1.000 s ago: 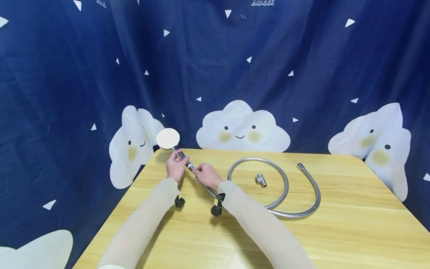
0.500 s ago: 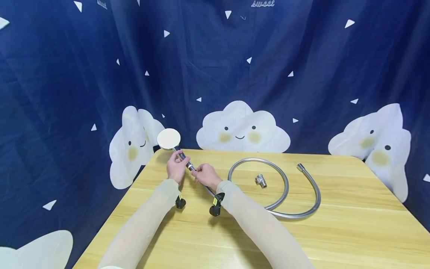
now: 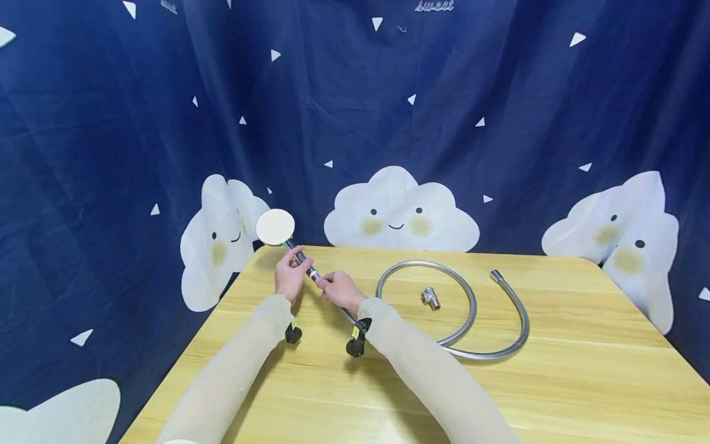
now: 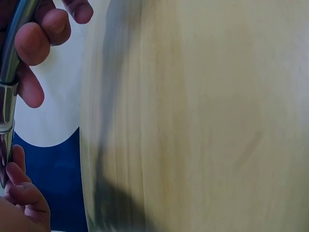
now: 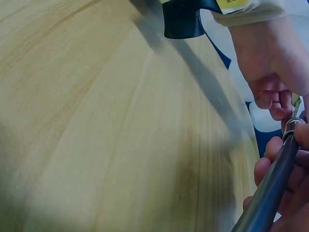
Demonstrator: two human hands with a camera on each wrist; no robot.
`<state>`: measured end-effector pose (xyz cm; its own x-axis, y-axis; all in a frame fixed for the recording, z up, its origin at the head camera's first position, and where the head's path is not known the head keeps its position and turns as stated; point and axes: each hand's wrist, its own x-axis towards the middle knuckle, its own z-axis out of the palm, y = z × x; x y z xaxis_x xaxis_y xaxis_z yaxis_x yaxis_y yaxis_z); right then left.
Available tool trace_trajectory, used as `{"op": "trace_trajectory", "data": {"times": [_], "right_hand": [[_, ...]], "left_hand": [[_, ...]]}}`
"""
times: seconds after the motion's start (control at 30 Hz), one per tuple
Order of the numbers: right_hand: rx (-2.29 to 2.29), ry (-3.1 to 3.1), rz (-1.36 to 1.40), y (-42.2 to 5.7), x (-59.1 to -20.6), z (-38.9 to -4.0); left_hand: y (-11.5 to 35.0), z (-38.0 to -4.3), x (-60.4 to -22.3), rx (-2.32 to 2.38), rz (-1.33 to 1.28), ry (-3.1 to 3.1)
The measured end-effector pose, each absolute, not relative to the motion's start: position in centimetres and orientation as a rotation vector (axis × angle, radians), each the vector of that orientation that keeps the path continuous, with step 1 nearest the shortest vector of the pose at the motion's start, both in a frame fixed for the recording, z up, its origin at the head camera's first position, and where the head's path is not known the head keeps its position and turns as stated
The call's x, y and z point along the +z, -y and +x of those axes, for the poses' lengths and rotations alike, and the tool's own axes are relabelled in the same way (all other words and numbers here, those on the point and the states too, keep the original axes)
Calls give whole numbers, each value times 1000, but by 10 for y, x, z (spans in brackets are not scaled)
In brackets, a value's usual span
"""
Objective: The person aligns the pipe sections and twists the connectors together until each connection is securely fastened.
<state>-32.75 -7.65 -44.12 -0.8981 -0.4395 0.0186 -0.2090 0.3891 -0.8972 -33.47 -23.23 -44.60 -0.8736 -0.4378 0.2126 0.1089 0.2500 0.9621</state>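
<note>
A hand shower (image 3: 275, 227) with a round white face is held up over the table's far left corner. My left hand (image 3: 289, 277) grips its dark chrome handle (image 4: 14, 43), fingers curled round it. Just below, my right hand (image 3: 341, 291) pinches the chrome end of a grey shower hose (image 3: 473, 302) between thumb and fingers. In the left wrist view a pale ring (image 4: 7, 126) shows between the two hands. Handle and hose end lie in one line; the joint is partly hidden by my right fingers.
The hose loops over the wooden table (image 3: 582, 345), and its free end (image 3: 496, 275) lies at the back right. Inside the loop sits a small chrome pipe fitting (image 3: 430, 298). A dark blue curtain (image 3: 355, 111) with cloud prints hangs behind and at the left.
The shower head has shifted slightly left and up in the last half second. My right fingers have moved a little on the hose end; both hands keep their hold.
</note>
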Motion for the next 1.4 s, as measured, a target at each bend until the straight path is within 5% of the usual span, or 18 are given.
{"op": "trace_trajectory", "data": {"times": [1.4], "right_hand": [[-1665, -2337, -484, 76, -431, -320]], "left_hand": [[225, -332, -444, -1634, 303, 2057]]}}
